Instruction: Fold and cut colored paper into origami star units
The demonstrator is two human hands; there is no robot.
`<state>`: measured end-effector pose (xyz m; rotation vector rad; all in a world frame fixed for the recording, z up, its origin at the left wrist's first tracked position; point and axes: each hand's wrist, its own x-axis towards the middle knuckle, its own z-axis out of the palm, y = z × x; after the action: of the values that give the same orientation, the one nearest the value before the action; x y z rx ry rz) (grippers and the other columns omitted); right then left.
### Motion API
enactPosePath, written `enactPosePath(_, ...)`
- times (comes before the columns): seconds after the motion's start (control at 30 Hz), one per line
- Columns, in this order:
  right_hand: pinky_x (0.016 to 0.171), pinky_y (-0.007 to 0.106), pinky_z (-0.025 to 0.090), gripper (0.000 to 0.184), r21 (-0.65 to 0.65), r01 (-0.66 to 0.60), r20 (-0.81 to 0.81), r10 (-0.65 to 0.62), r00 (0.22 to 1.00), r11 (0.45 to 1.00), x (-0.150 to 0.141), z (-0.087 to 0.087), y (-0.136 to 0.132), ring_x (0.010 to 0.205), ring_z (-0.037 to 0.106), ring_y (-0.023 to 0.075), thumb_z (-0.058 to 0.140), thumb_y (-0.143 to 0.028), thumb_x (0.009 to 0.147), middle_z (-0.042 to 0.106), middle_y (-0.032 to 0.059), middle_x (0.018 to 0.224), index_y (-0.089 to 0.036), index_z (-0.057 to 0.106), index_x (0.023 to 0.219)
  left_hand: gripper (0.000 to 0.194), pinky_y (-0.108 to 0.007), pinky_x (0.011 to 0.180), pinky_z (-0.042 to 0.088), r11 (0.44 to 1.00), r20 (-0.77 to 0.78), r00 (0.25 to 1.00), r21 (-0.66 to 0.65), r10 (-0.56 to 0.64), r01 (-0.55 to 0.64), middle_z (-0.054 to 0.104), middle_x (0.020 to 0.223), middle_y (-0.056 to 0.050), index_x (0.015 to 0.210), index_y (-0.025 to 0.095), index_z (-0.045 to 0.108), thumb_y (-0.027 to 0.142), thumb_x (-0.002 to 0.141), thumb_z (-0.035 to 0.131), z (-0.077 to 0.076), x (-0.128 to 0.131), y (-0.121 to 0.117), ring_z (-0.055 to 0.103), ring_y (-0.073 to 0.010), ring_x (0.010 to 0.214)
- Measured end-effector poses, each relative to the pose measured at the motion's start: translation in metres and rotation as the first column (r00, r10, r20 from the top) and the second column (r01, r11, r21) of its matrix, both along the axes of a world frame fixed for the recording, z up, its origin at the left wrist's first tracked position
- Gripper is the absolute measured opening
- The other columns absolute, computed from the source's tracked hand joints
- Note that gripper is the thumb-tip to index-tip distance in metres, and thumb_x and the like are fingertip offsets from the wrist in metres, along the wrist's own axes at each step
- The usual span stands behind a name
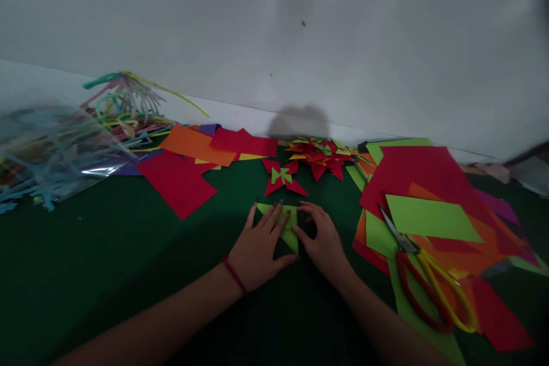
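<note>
A folded light-green paper (pixel 290 240), its visible outline triangular, lies on the dark green table in front of me. My left hand (pixel 261 246) rests flat on it with fingers stretched out, covering much of its left side. At the paper's right edge is my right hand (pixel 322 243), thumb and index finger apart and slightly bent, their tips touching or very close to that edge. Just beyond my hands lies a red paper flower (pixel 283 177) with green pieces at its centre. Several red, orange and green paper shapes (pixel 321 154) are piled behind it to the right.
Open scissors (pixel 412 249) with red and yellow handles lie at right on stacked coloured paper (pixel 407 171). More red (pixel 178 180) and orange sheets (pixel 197 146) lie at left. Pipe cleaners (pixel 128 108) and a clear plastic bag (pixel 64 148) occupy the far left, before a pale wall (pixel 214 28).
</note>
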<state>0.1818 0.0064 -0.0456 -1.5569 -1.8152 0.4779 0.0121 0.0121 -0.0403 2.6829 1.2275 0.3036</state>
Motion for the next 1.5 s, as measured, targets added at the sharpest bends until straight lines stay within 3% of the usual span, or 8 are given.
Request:
enactPosePath(0.4,0.087,0.039,0.043,0.027,-0.120,0.038,-0.183,-0.060,0.981,0.992,0.000,0.004,-0.002,0.100,0.052,0.0204,0.049,-0.025,0.083,0.057,0.0053,0.106,-0.024,0.052,0.110,0.062,-0.048,0.106,0.012,0.997,0.062,0.997,-0.072,0.043,-0.038,0.024,0.143,-0.009,0.138,0.013,0.011,0.034,0.086,0.037,0.002,0.000,0.002,0.017,-0.0219,0.132)
enactPosePath(0.6,0.074,0.032,0.050,0.036,-0.125,-0.065,-0.376,0.013,0.926,0.990,-0.002,0.002,-0.003,0.082,0.058,0.0154,0.055,-0.020,0.079,0.048,0.0057,0.122,-0.026,0.047,0.113,0.056,-0.049,0.106,0.013,0.995,0.110,0.994,-0.096,0.023,-0.013,0.028,0.142,-0.007,0.138,0.016,0.011,0.025,0.087,0.034,0.001,-0.001,0.004,0.017,-0.0201,0.132)
enactPosePath(0.8,0.074,0.030,0.051,0.032,-0.099,-0.052,-0.616,-0.020,0.788,0.994,-0.002,0.005,0.001,0.080,0.059,0.0121,0.056,-0.017,0.077,0.036,0.0049,0.135,-0.027,0.048,0.107,0.073,-0.048,0.106,0.018,0.974,0.503,0.836,-0.161,0.220,-0.160,0.007,0.147,-0.009,0.138,0.022,0.010,0.028,0.080,0.052,0.001,0.000,0.008,0.006,-0.0252,0.133)
enactPosePath(0.9,0.076,0.030,0.050,0.034,-0.059,-0.020,-0.690,-0.026,0.724,0.998,-0.004,0.009,0.000,0.078,0.059,0.0113,0.058,-0.018,0.077,0.033,0.0056,0.136,-0.027,0.047,0.108,0.085,-0.043,0.102,0.030,0.916,0.753,0.526,-0.365,0.396,-0.166,0.009,0.146,-0.010,0.138,0.025,0.008,0.025,0.073,0.062,-0.001,0.002,0.013,0.017,-0.0257,0.132)
enactPosePath(1.0,0.073,0.030,0.051,0.040,-0.086,-0.061,-0.715,-0.019,0.699,0.994,-0.007,0.013,-0.001,0.075,0.058,0.0115,0.060,-0.020,0.076,0.041,0.0068,0.131,-0.026,0.046,0.112,0.069,-0.038,0.088,0.046,0.759,0.738,0.355,-0.642,0.573,0.110,0.046,0.128,-0.013,0.132,0.021,0.027,0.024,0.073,0.062,-0.001,0.002,0.018,0.051,-0.0230,0.111)
enactPosePath(1.13,0.072,0.029,0.050,0.047,-0.127,-0.110,-0.723,-0.016,0.691,0.986,-0.006,0.013,0.000,0.078,0.058,0.0125,0.062,-0.022,0.074,0.047,0.0061,0.125,-0.028,0.043,0.117,0.028,-0.032,0.073,0.052,0.567,0.598,0.413,-0.796,0.687,0.211,0.067,0.093,-0.006,0.098,0.014,0.060,0.029,0.075,0.059,0.004,0.000,0.021,0.064,-0.0192,0.083)
enactPosePath(1.37,0.069,0.030,0.049,0.017,-0.310,-0.274,-0.617,0.027,0.787,0.911,-0.002,0.013,-0.002,0.077,0.060,0.0161,0.057,-0.031,0.078,0.062,0.0024,0.087,-0.021,0.057,0.091,0.023,-0.025,0.063,0.053,0.529,0.576,0.405,-0.816,0.710,0.233,0.068,0.089,-0.005,0.092,0.014,0.062,0.026,0.073,0.063,0.007,0.000,0.018,0.064,-0.0160,0.077)
enactPosePath(1.5,0.066,0.028,0.049,0.024,-0.327,-0.356,-0.693,0.034,0.720,0.876,-0.005,0.013,-0.003,0.077,0.061,0.0161,0.059,-0.031,0.078,0.064,0.0022,0.086,-0.020,0.055,0.098,0.022,-0.025,0.056,0.053,0.492,0.560,0.421,-0.828,0.713,0.269,0.068,0.073,-0.002,0.088,0.013,0.060,0.031,0.074,0.061,0.007,0.002,0.017,0.064,-0.0140,0.059)
